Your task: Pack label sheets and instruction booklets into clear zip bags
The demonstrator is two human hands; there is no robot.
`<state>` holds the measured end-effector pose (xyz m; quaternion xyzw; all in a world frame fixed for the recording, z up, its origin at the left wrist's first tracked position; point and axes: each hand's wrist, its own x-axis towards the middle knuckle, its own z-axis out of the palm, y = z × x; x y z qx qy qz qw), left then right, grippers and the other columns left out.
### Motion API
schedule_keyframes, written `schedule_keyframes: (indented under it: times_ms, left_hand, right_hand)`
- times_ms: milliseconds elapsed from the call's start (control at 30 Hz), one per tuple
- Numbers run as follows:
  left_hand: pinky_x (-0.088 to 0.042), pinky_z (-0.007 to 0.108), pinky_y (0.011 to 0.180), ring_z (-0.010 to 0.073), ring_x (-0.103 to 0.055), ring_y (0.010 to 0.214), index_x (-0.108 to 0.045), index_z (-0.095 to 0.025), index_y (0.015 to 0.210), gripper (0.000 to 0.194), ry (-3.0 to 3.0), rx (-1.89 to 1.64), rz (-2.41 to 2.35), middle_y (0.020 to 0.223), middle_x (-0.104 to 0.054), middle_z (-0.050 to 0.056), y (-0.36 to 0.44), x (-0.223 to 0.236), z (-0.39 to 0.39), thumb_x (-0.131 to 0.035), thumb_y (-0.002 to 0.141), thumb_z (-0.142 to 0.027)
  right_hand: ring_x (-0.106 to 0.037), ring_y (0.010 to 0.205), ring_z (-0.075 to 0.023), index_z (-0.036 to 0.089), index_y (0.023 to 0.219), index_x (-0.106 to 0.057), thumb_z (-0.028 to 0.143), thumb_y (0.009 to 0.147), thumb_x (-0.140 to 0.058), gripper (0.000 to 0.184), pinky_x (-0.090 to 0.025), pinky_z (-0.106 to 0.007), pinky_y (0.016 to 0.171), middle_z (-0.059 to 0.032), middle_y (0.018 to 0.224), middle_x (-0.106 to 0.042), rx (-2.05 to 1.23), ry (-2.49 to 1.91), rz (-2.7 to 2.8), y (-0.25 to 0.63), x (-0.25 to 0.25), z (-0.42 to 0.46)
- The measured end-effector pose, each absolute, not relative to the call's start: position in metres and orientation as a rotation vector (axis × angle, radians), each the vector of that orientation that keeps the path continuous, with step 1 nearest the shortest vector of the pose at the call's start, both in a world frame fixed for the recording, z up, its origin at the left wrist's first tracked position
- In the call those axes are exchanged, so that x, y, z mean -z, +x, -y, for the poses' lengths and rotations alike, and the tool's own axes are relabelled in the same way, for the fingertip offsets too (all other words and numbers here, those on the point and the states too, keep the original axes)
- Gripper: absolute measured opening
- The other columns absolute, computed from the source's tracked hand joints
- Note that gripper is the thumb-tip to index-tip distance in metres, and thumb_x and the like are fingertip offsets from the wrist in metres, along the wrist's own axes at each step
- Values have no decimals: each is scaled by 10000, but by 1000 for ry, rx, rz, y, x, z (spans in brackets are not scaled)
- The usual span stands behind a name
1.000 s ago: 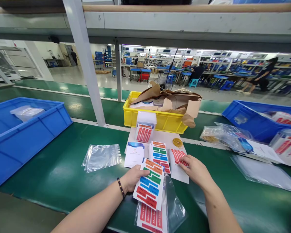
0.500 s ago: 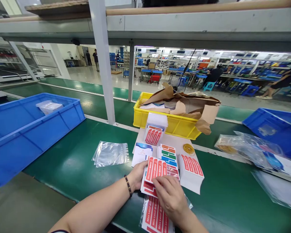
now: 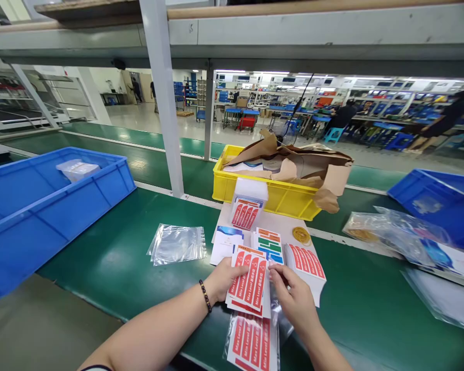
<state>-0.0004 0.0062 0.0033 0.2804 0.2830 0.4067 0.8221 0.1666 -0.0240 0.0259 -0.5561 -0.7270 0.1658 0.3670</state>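
Several red-striped label sheets sit pinched under the left hand's thumb, above the green counter; the right hand's fingers (bent, nearly closed) are at their right edge, contact unclear.

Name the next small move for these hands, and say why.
Probably nudge the held sheets into line: the left hand grips them, edges of the ones beneath stick out above and below the red-labelled top sheet, and the right hand's fingers are at the stack's right edge.
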Motion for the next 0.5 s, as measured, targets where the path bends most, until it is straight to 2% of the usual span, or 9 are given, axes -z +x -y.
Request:
schedule_keyframes:
  times_ms: [100, 167, 267, 400, 500]
  left_hand:
    - [-432, 366, 742, 195, -605, 702, -594, -86, 892, 353, 695, -843, -627, 820, -645, 109, 0, -6, -4, -682, 606, -273]
    - [-429, 367, 759, 204, -604, 738, -596, -96, 911, 368, 747, -838, -639, 852, -645, 108, 1, -6, -2, -685, 601, -274]
    - [-429, 368, 767, 213, -602, 767, -599, -106, 925, 388, 791, -833, -665, 884, -643, 107, 2, -4, -1, -689, 592, -283]
    - [-439, 355, 724, 207, -601, 728, -590, -105, 935, 415, 876, -766, -660, 856, -643, 104, 0, -1, 0, -674, 605, -341]
    - [-437, 306, 692, 194, -587, 741, -587, -112, 936, 400, 1107, -710, -692, 872, -638, 93, -5, -2, -2, -623, 648, -387]
  right_hand:
    - [-584, 717, -191, 202, 801, -556, 337, 833, -400, 208, -456, -277, 624, -44, 801, -627, -504, -1583, 1844, 173, -24, 19]
    - [-578, 743, -200, 202, 800, -560, 348, 824, -411, 210, -448, -297, 663, -53, 813, -616, -458, -1573, 1865, 171, -23, 18]
    - [-566, 707, -196, 201, 831, -550, 382, 788, -464, 205, -452, -314, 642, -62, 810, -591, -517, -1541, 1737, 167, -23, 18]
    - [-593, 721, -194, 202, 983, -487, 403, 688, -598, 373, -487, -319, 623, -54, 840, -609, -1116, -1332, 1334, 165, -29, 16]
    - [-612, 680, -190, 177, 877, -556, 377, 651, -650, 316, -502, -314, 609, -42, 767, -643, -1442, -1205, 1180, 175, -32, 10]
